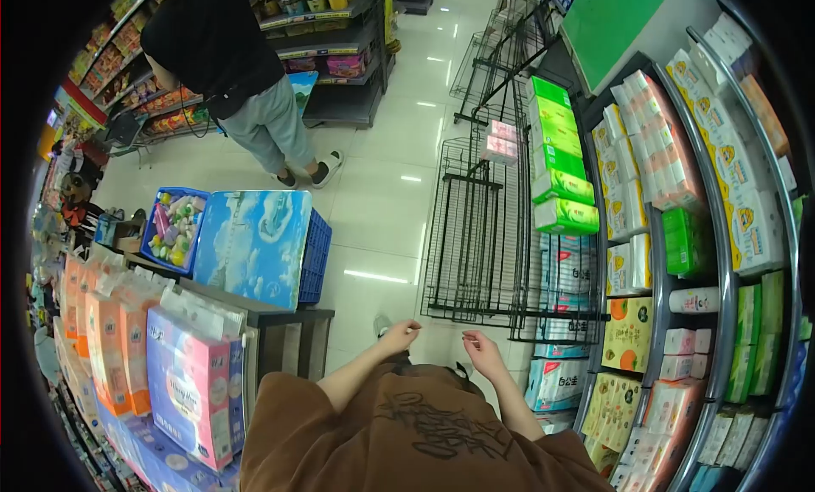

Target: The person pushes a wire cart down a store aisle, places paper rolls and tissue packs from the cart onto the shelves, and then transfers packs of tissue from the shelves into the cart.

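Near the black wire rack's (469,246) front edge, someone in a brown tee (407,424) has their left hand (401,336) and right hand (480,349) up, fingers loosely curled, though honestly I can't tell if either's closed on anything. Some pink packs (501,144) sit toward the rack's far right corner, and green packs (560,152) line its right side.

Standing person (216,55) cut off at top, far-left goods (44,220) blurred
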Motion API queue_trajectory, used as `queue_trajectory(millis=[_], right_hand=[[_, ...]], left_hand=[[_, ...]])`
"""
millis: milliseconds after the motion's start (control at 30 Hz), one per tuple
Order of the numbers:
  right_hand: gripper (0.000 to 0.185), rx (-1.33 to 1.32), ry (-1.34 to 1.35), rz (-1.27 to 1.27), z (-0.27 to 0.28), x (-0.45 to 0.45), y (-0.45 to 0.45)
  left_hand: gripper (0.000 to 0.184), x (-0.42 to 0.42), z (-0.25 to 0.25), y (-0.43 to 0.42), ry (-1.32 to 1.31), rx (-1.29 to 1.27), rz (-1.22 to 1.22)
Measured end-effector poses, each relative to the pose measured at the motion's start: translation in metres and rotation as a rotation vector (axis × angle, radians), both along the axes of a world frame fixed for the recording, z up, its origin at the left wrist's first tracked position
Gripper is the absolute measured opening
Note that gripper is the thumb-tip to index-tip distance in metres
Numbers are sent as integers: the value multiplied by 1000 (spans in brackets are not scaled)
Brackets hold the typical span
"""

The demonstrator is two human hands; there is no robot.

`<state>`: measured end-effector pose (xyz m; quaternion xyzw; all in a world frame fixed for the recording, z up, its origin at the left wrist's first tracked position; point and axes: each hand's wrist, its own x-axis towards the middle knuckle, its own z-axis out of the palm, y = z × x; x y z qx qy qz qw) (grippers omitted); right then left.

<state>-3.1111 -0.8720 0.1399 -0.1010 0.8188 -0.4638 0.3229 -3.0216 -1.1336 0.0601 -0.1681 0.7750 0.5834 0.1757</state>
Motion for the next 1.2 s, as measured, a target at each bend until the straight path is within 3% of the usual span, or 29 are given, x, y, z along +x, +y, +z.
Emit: queue_trajectory(millis=[167, 300, 367, 500, 600, 667, 733, 800, 833, 867, 900, 1000, 1067, 1200], right_hand=[[31, 205, 126, 121, -31, -28, -47], [33, 285, 145, 196, -55, -63, -87], [34, 314, 122, 188, -57, -90, -119], [39, 320, 71, 144, -72, -169, -197], [39, 276, 76, -34, -105, -259, -248], [47, 264, 91, -154, -135, -335, -270], [53, 198, -28, -268, -121, -421, -292], [58, 182, -11, -449, -112, -500, -307], [57, 202, 26, -564, -124, -540, -311], [56, 117, -17, -654, -173, -587, -301], [56, 299, 11, -759, -184, -625, -299], [66, 348, -237, -963, -160, -708, -295], [73, 261, -382, -1015, -183, -748, -286], [86, -84, -543, -1026, -194, -780, -293]], left_hand=[[29, -14, -1, -108, 78, -138, 174], [28, -28, 23, -165, 56, -94, 401], [27, -20, -3, -183, 69, -136, 498], [28, 9, -59, -211, -197, 67, 662], [32, 25, -72, -235, -424, 189, 802], [24, 36, -92, -259, -505, 163, 878], [31, 43, -102, -290, -571, 49, 750], [34, 41, -107, -308, -513, 123, 872], [34, 32, -98, -318, -538, 112, 869], [34, 10, -88, -327, -574, 71, 836], [34, -11, -78, -335, -610, -8, 767], [35, -94, -59, -356, -616, -185, 611], [37, -185, -13, -371, -623, 112, 743], [42, -268, 21, -396, -527, 103, 787]])
